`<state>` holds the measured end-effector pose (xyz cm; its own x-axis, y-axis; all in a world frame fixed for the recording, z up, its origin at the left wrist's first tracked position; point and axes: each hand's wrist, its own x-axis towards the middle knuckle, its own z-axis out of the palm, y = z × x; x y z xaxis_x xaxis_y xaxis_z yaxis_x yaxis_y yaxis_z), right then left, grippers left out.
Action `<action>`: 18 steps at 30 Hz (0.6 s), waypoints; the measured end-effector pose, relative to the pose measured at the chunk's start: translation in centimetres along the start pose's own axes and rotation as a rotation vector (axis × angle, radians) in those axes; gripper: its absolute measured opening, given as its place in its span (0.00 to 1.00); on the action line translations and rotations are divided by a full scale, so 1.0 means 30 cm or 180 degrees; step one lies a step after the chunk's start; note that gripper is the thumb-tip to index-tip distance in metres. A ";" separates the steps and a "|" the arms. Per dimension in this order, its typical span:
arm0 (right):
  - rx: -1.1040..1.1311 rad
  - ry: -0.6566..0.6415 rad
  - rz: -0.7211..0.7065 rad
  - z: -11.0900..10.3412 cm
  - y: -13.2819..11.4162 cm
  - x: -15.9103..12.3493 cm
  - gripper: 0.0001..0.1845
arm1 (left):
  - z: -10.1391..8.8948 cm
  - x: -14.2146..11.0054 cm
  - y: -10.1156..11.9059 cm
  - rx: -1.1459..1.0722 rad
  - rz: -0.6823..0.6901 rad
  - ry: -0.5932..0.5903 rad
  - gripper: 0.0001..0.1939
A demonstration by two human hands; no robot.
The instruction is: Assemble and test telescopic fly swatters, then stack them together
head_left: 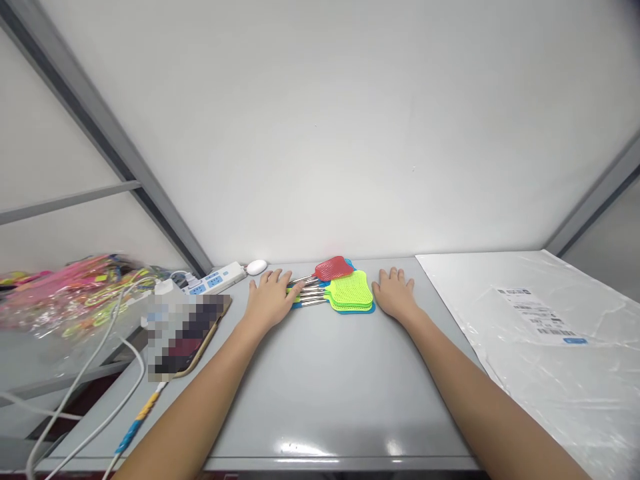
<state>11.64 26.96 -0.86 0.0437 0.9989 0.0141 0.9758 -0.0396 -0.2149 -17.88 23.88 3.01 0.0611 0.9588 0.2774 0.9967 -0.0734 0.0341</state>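
A pile of fly swatters lies on the grey table [330, 373], heads to the right and metal handles to the left. Uppermost are a yellow-green fly swatter [350, 290] and a red fly swatter [333, 268]; blue edges show beneath them. My left hand [271, 298] rests palm down by the handle ends, fingers spread, its thumb reaching over them. Whether the thumb presses on the handles I cannot tell. My right hand [394, 293] lies flat, fingers stretched out, just right of the swatter heads, holding nothing.
At left are a phone [193, 337] with a charging cable [137, 420], a power strip [215, 280] and a white oval object [257, 267]. Colourful items in clear plastic bags [85, 293] sit farther left. A white plastic mailer bag [540, 333] with a label covers the right side. A white wall [320, 133] stands behind.
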 end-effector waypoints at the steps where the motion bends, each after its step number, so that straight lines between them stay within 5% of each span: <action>1: -0.0011 0.0003 0.0001 0.003 0.000 0.001 0.31 | -0.004 0.006 -0.016 -0.0020 -0.0062 0.0007 0.31; 18: -0.0112 0.0046 -0.0043 0.035 0.014 0.011 0.32 | 0.029 0.017 -0.035 -0.0610 -0.0523 -0.0176 0.13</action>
<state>11.83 27.30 -1.98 0.0332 0.9990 0.0310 0.9833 -0.0271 -0.1801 -18.85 24.68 2.29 -0.0927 0.9753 0.2004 0.9656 0.0389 0.2573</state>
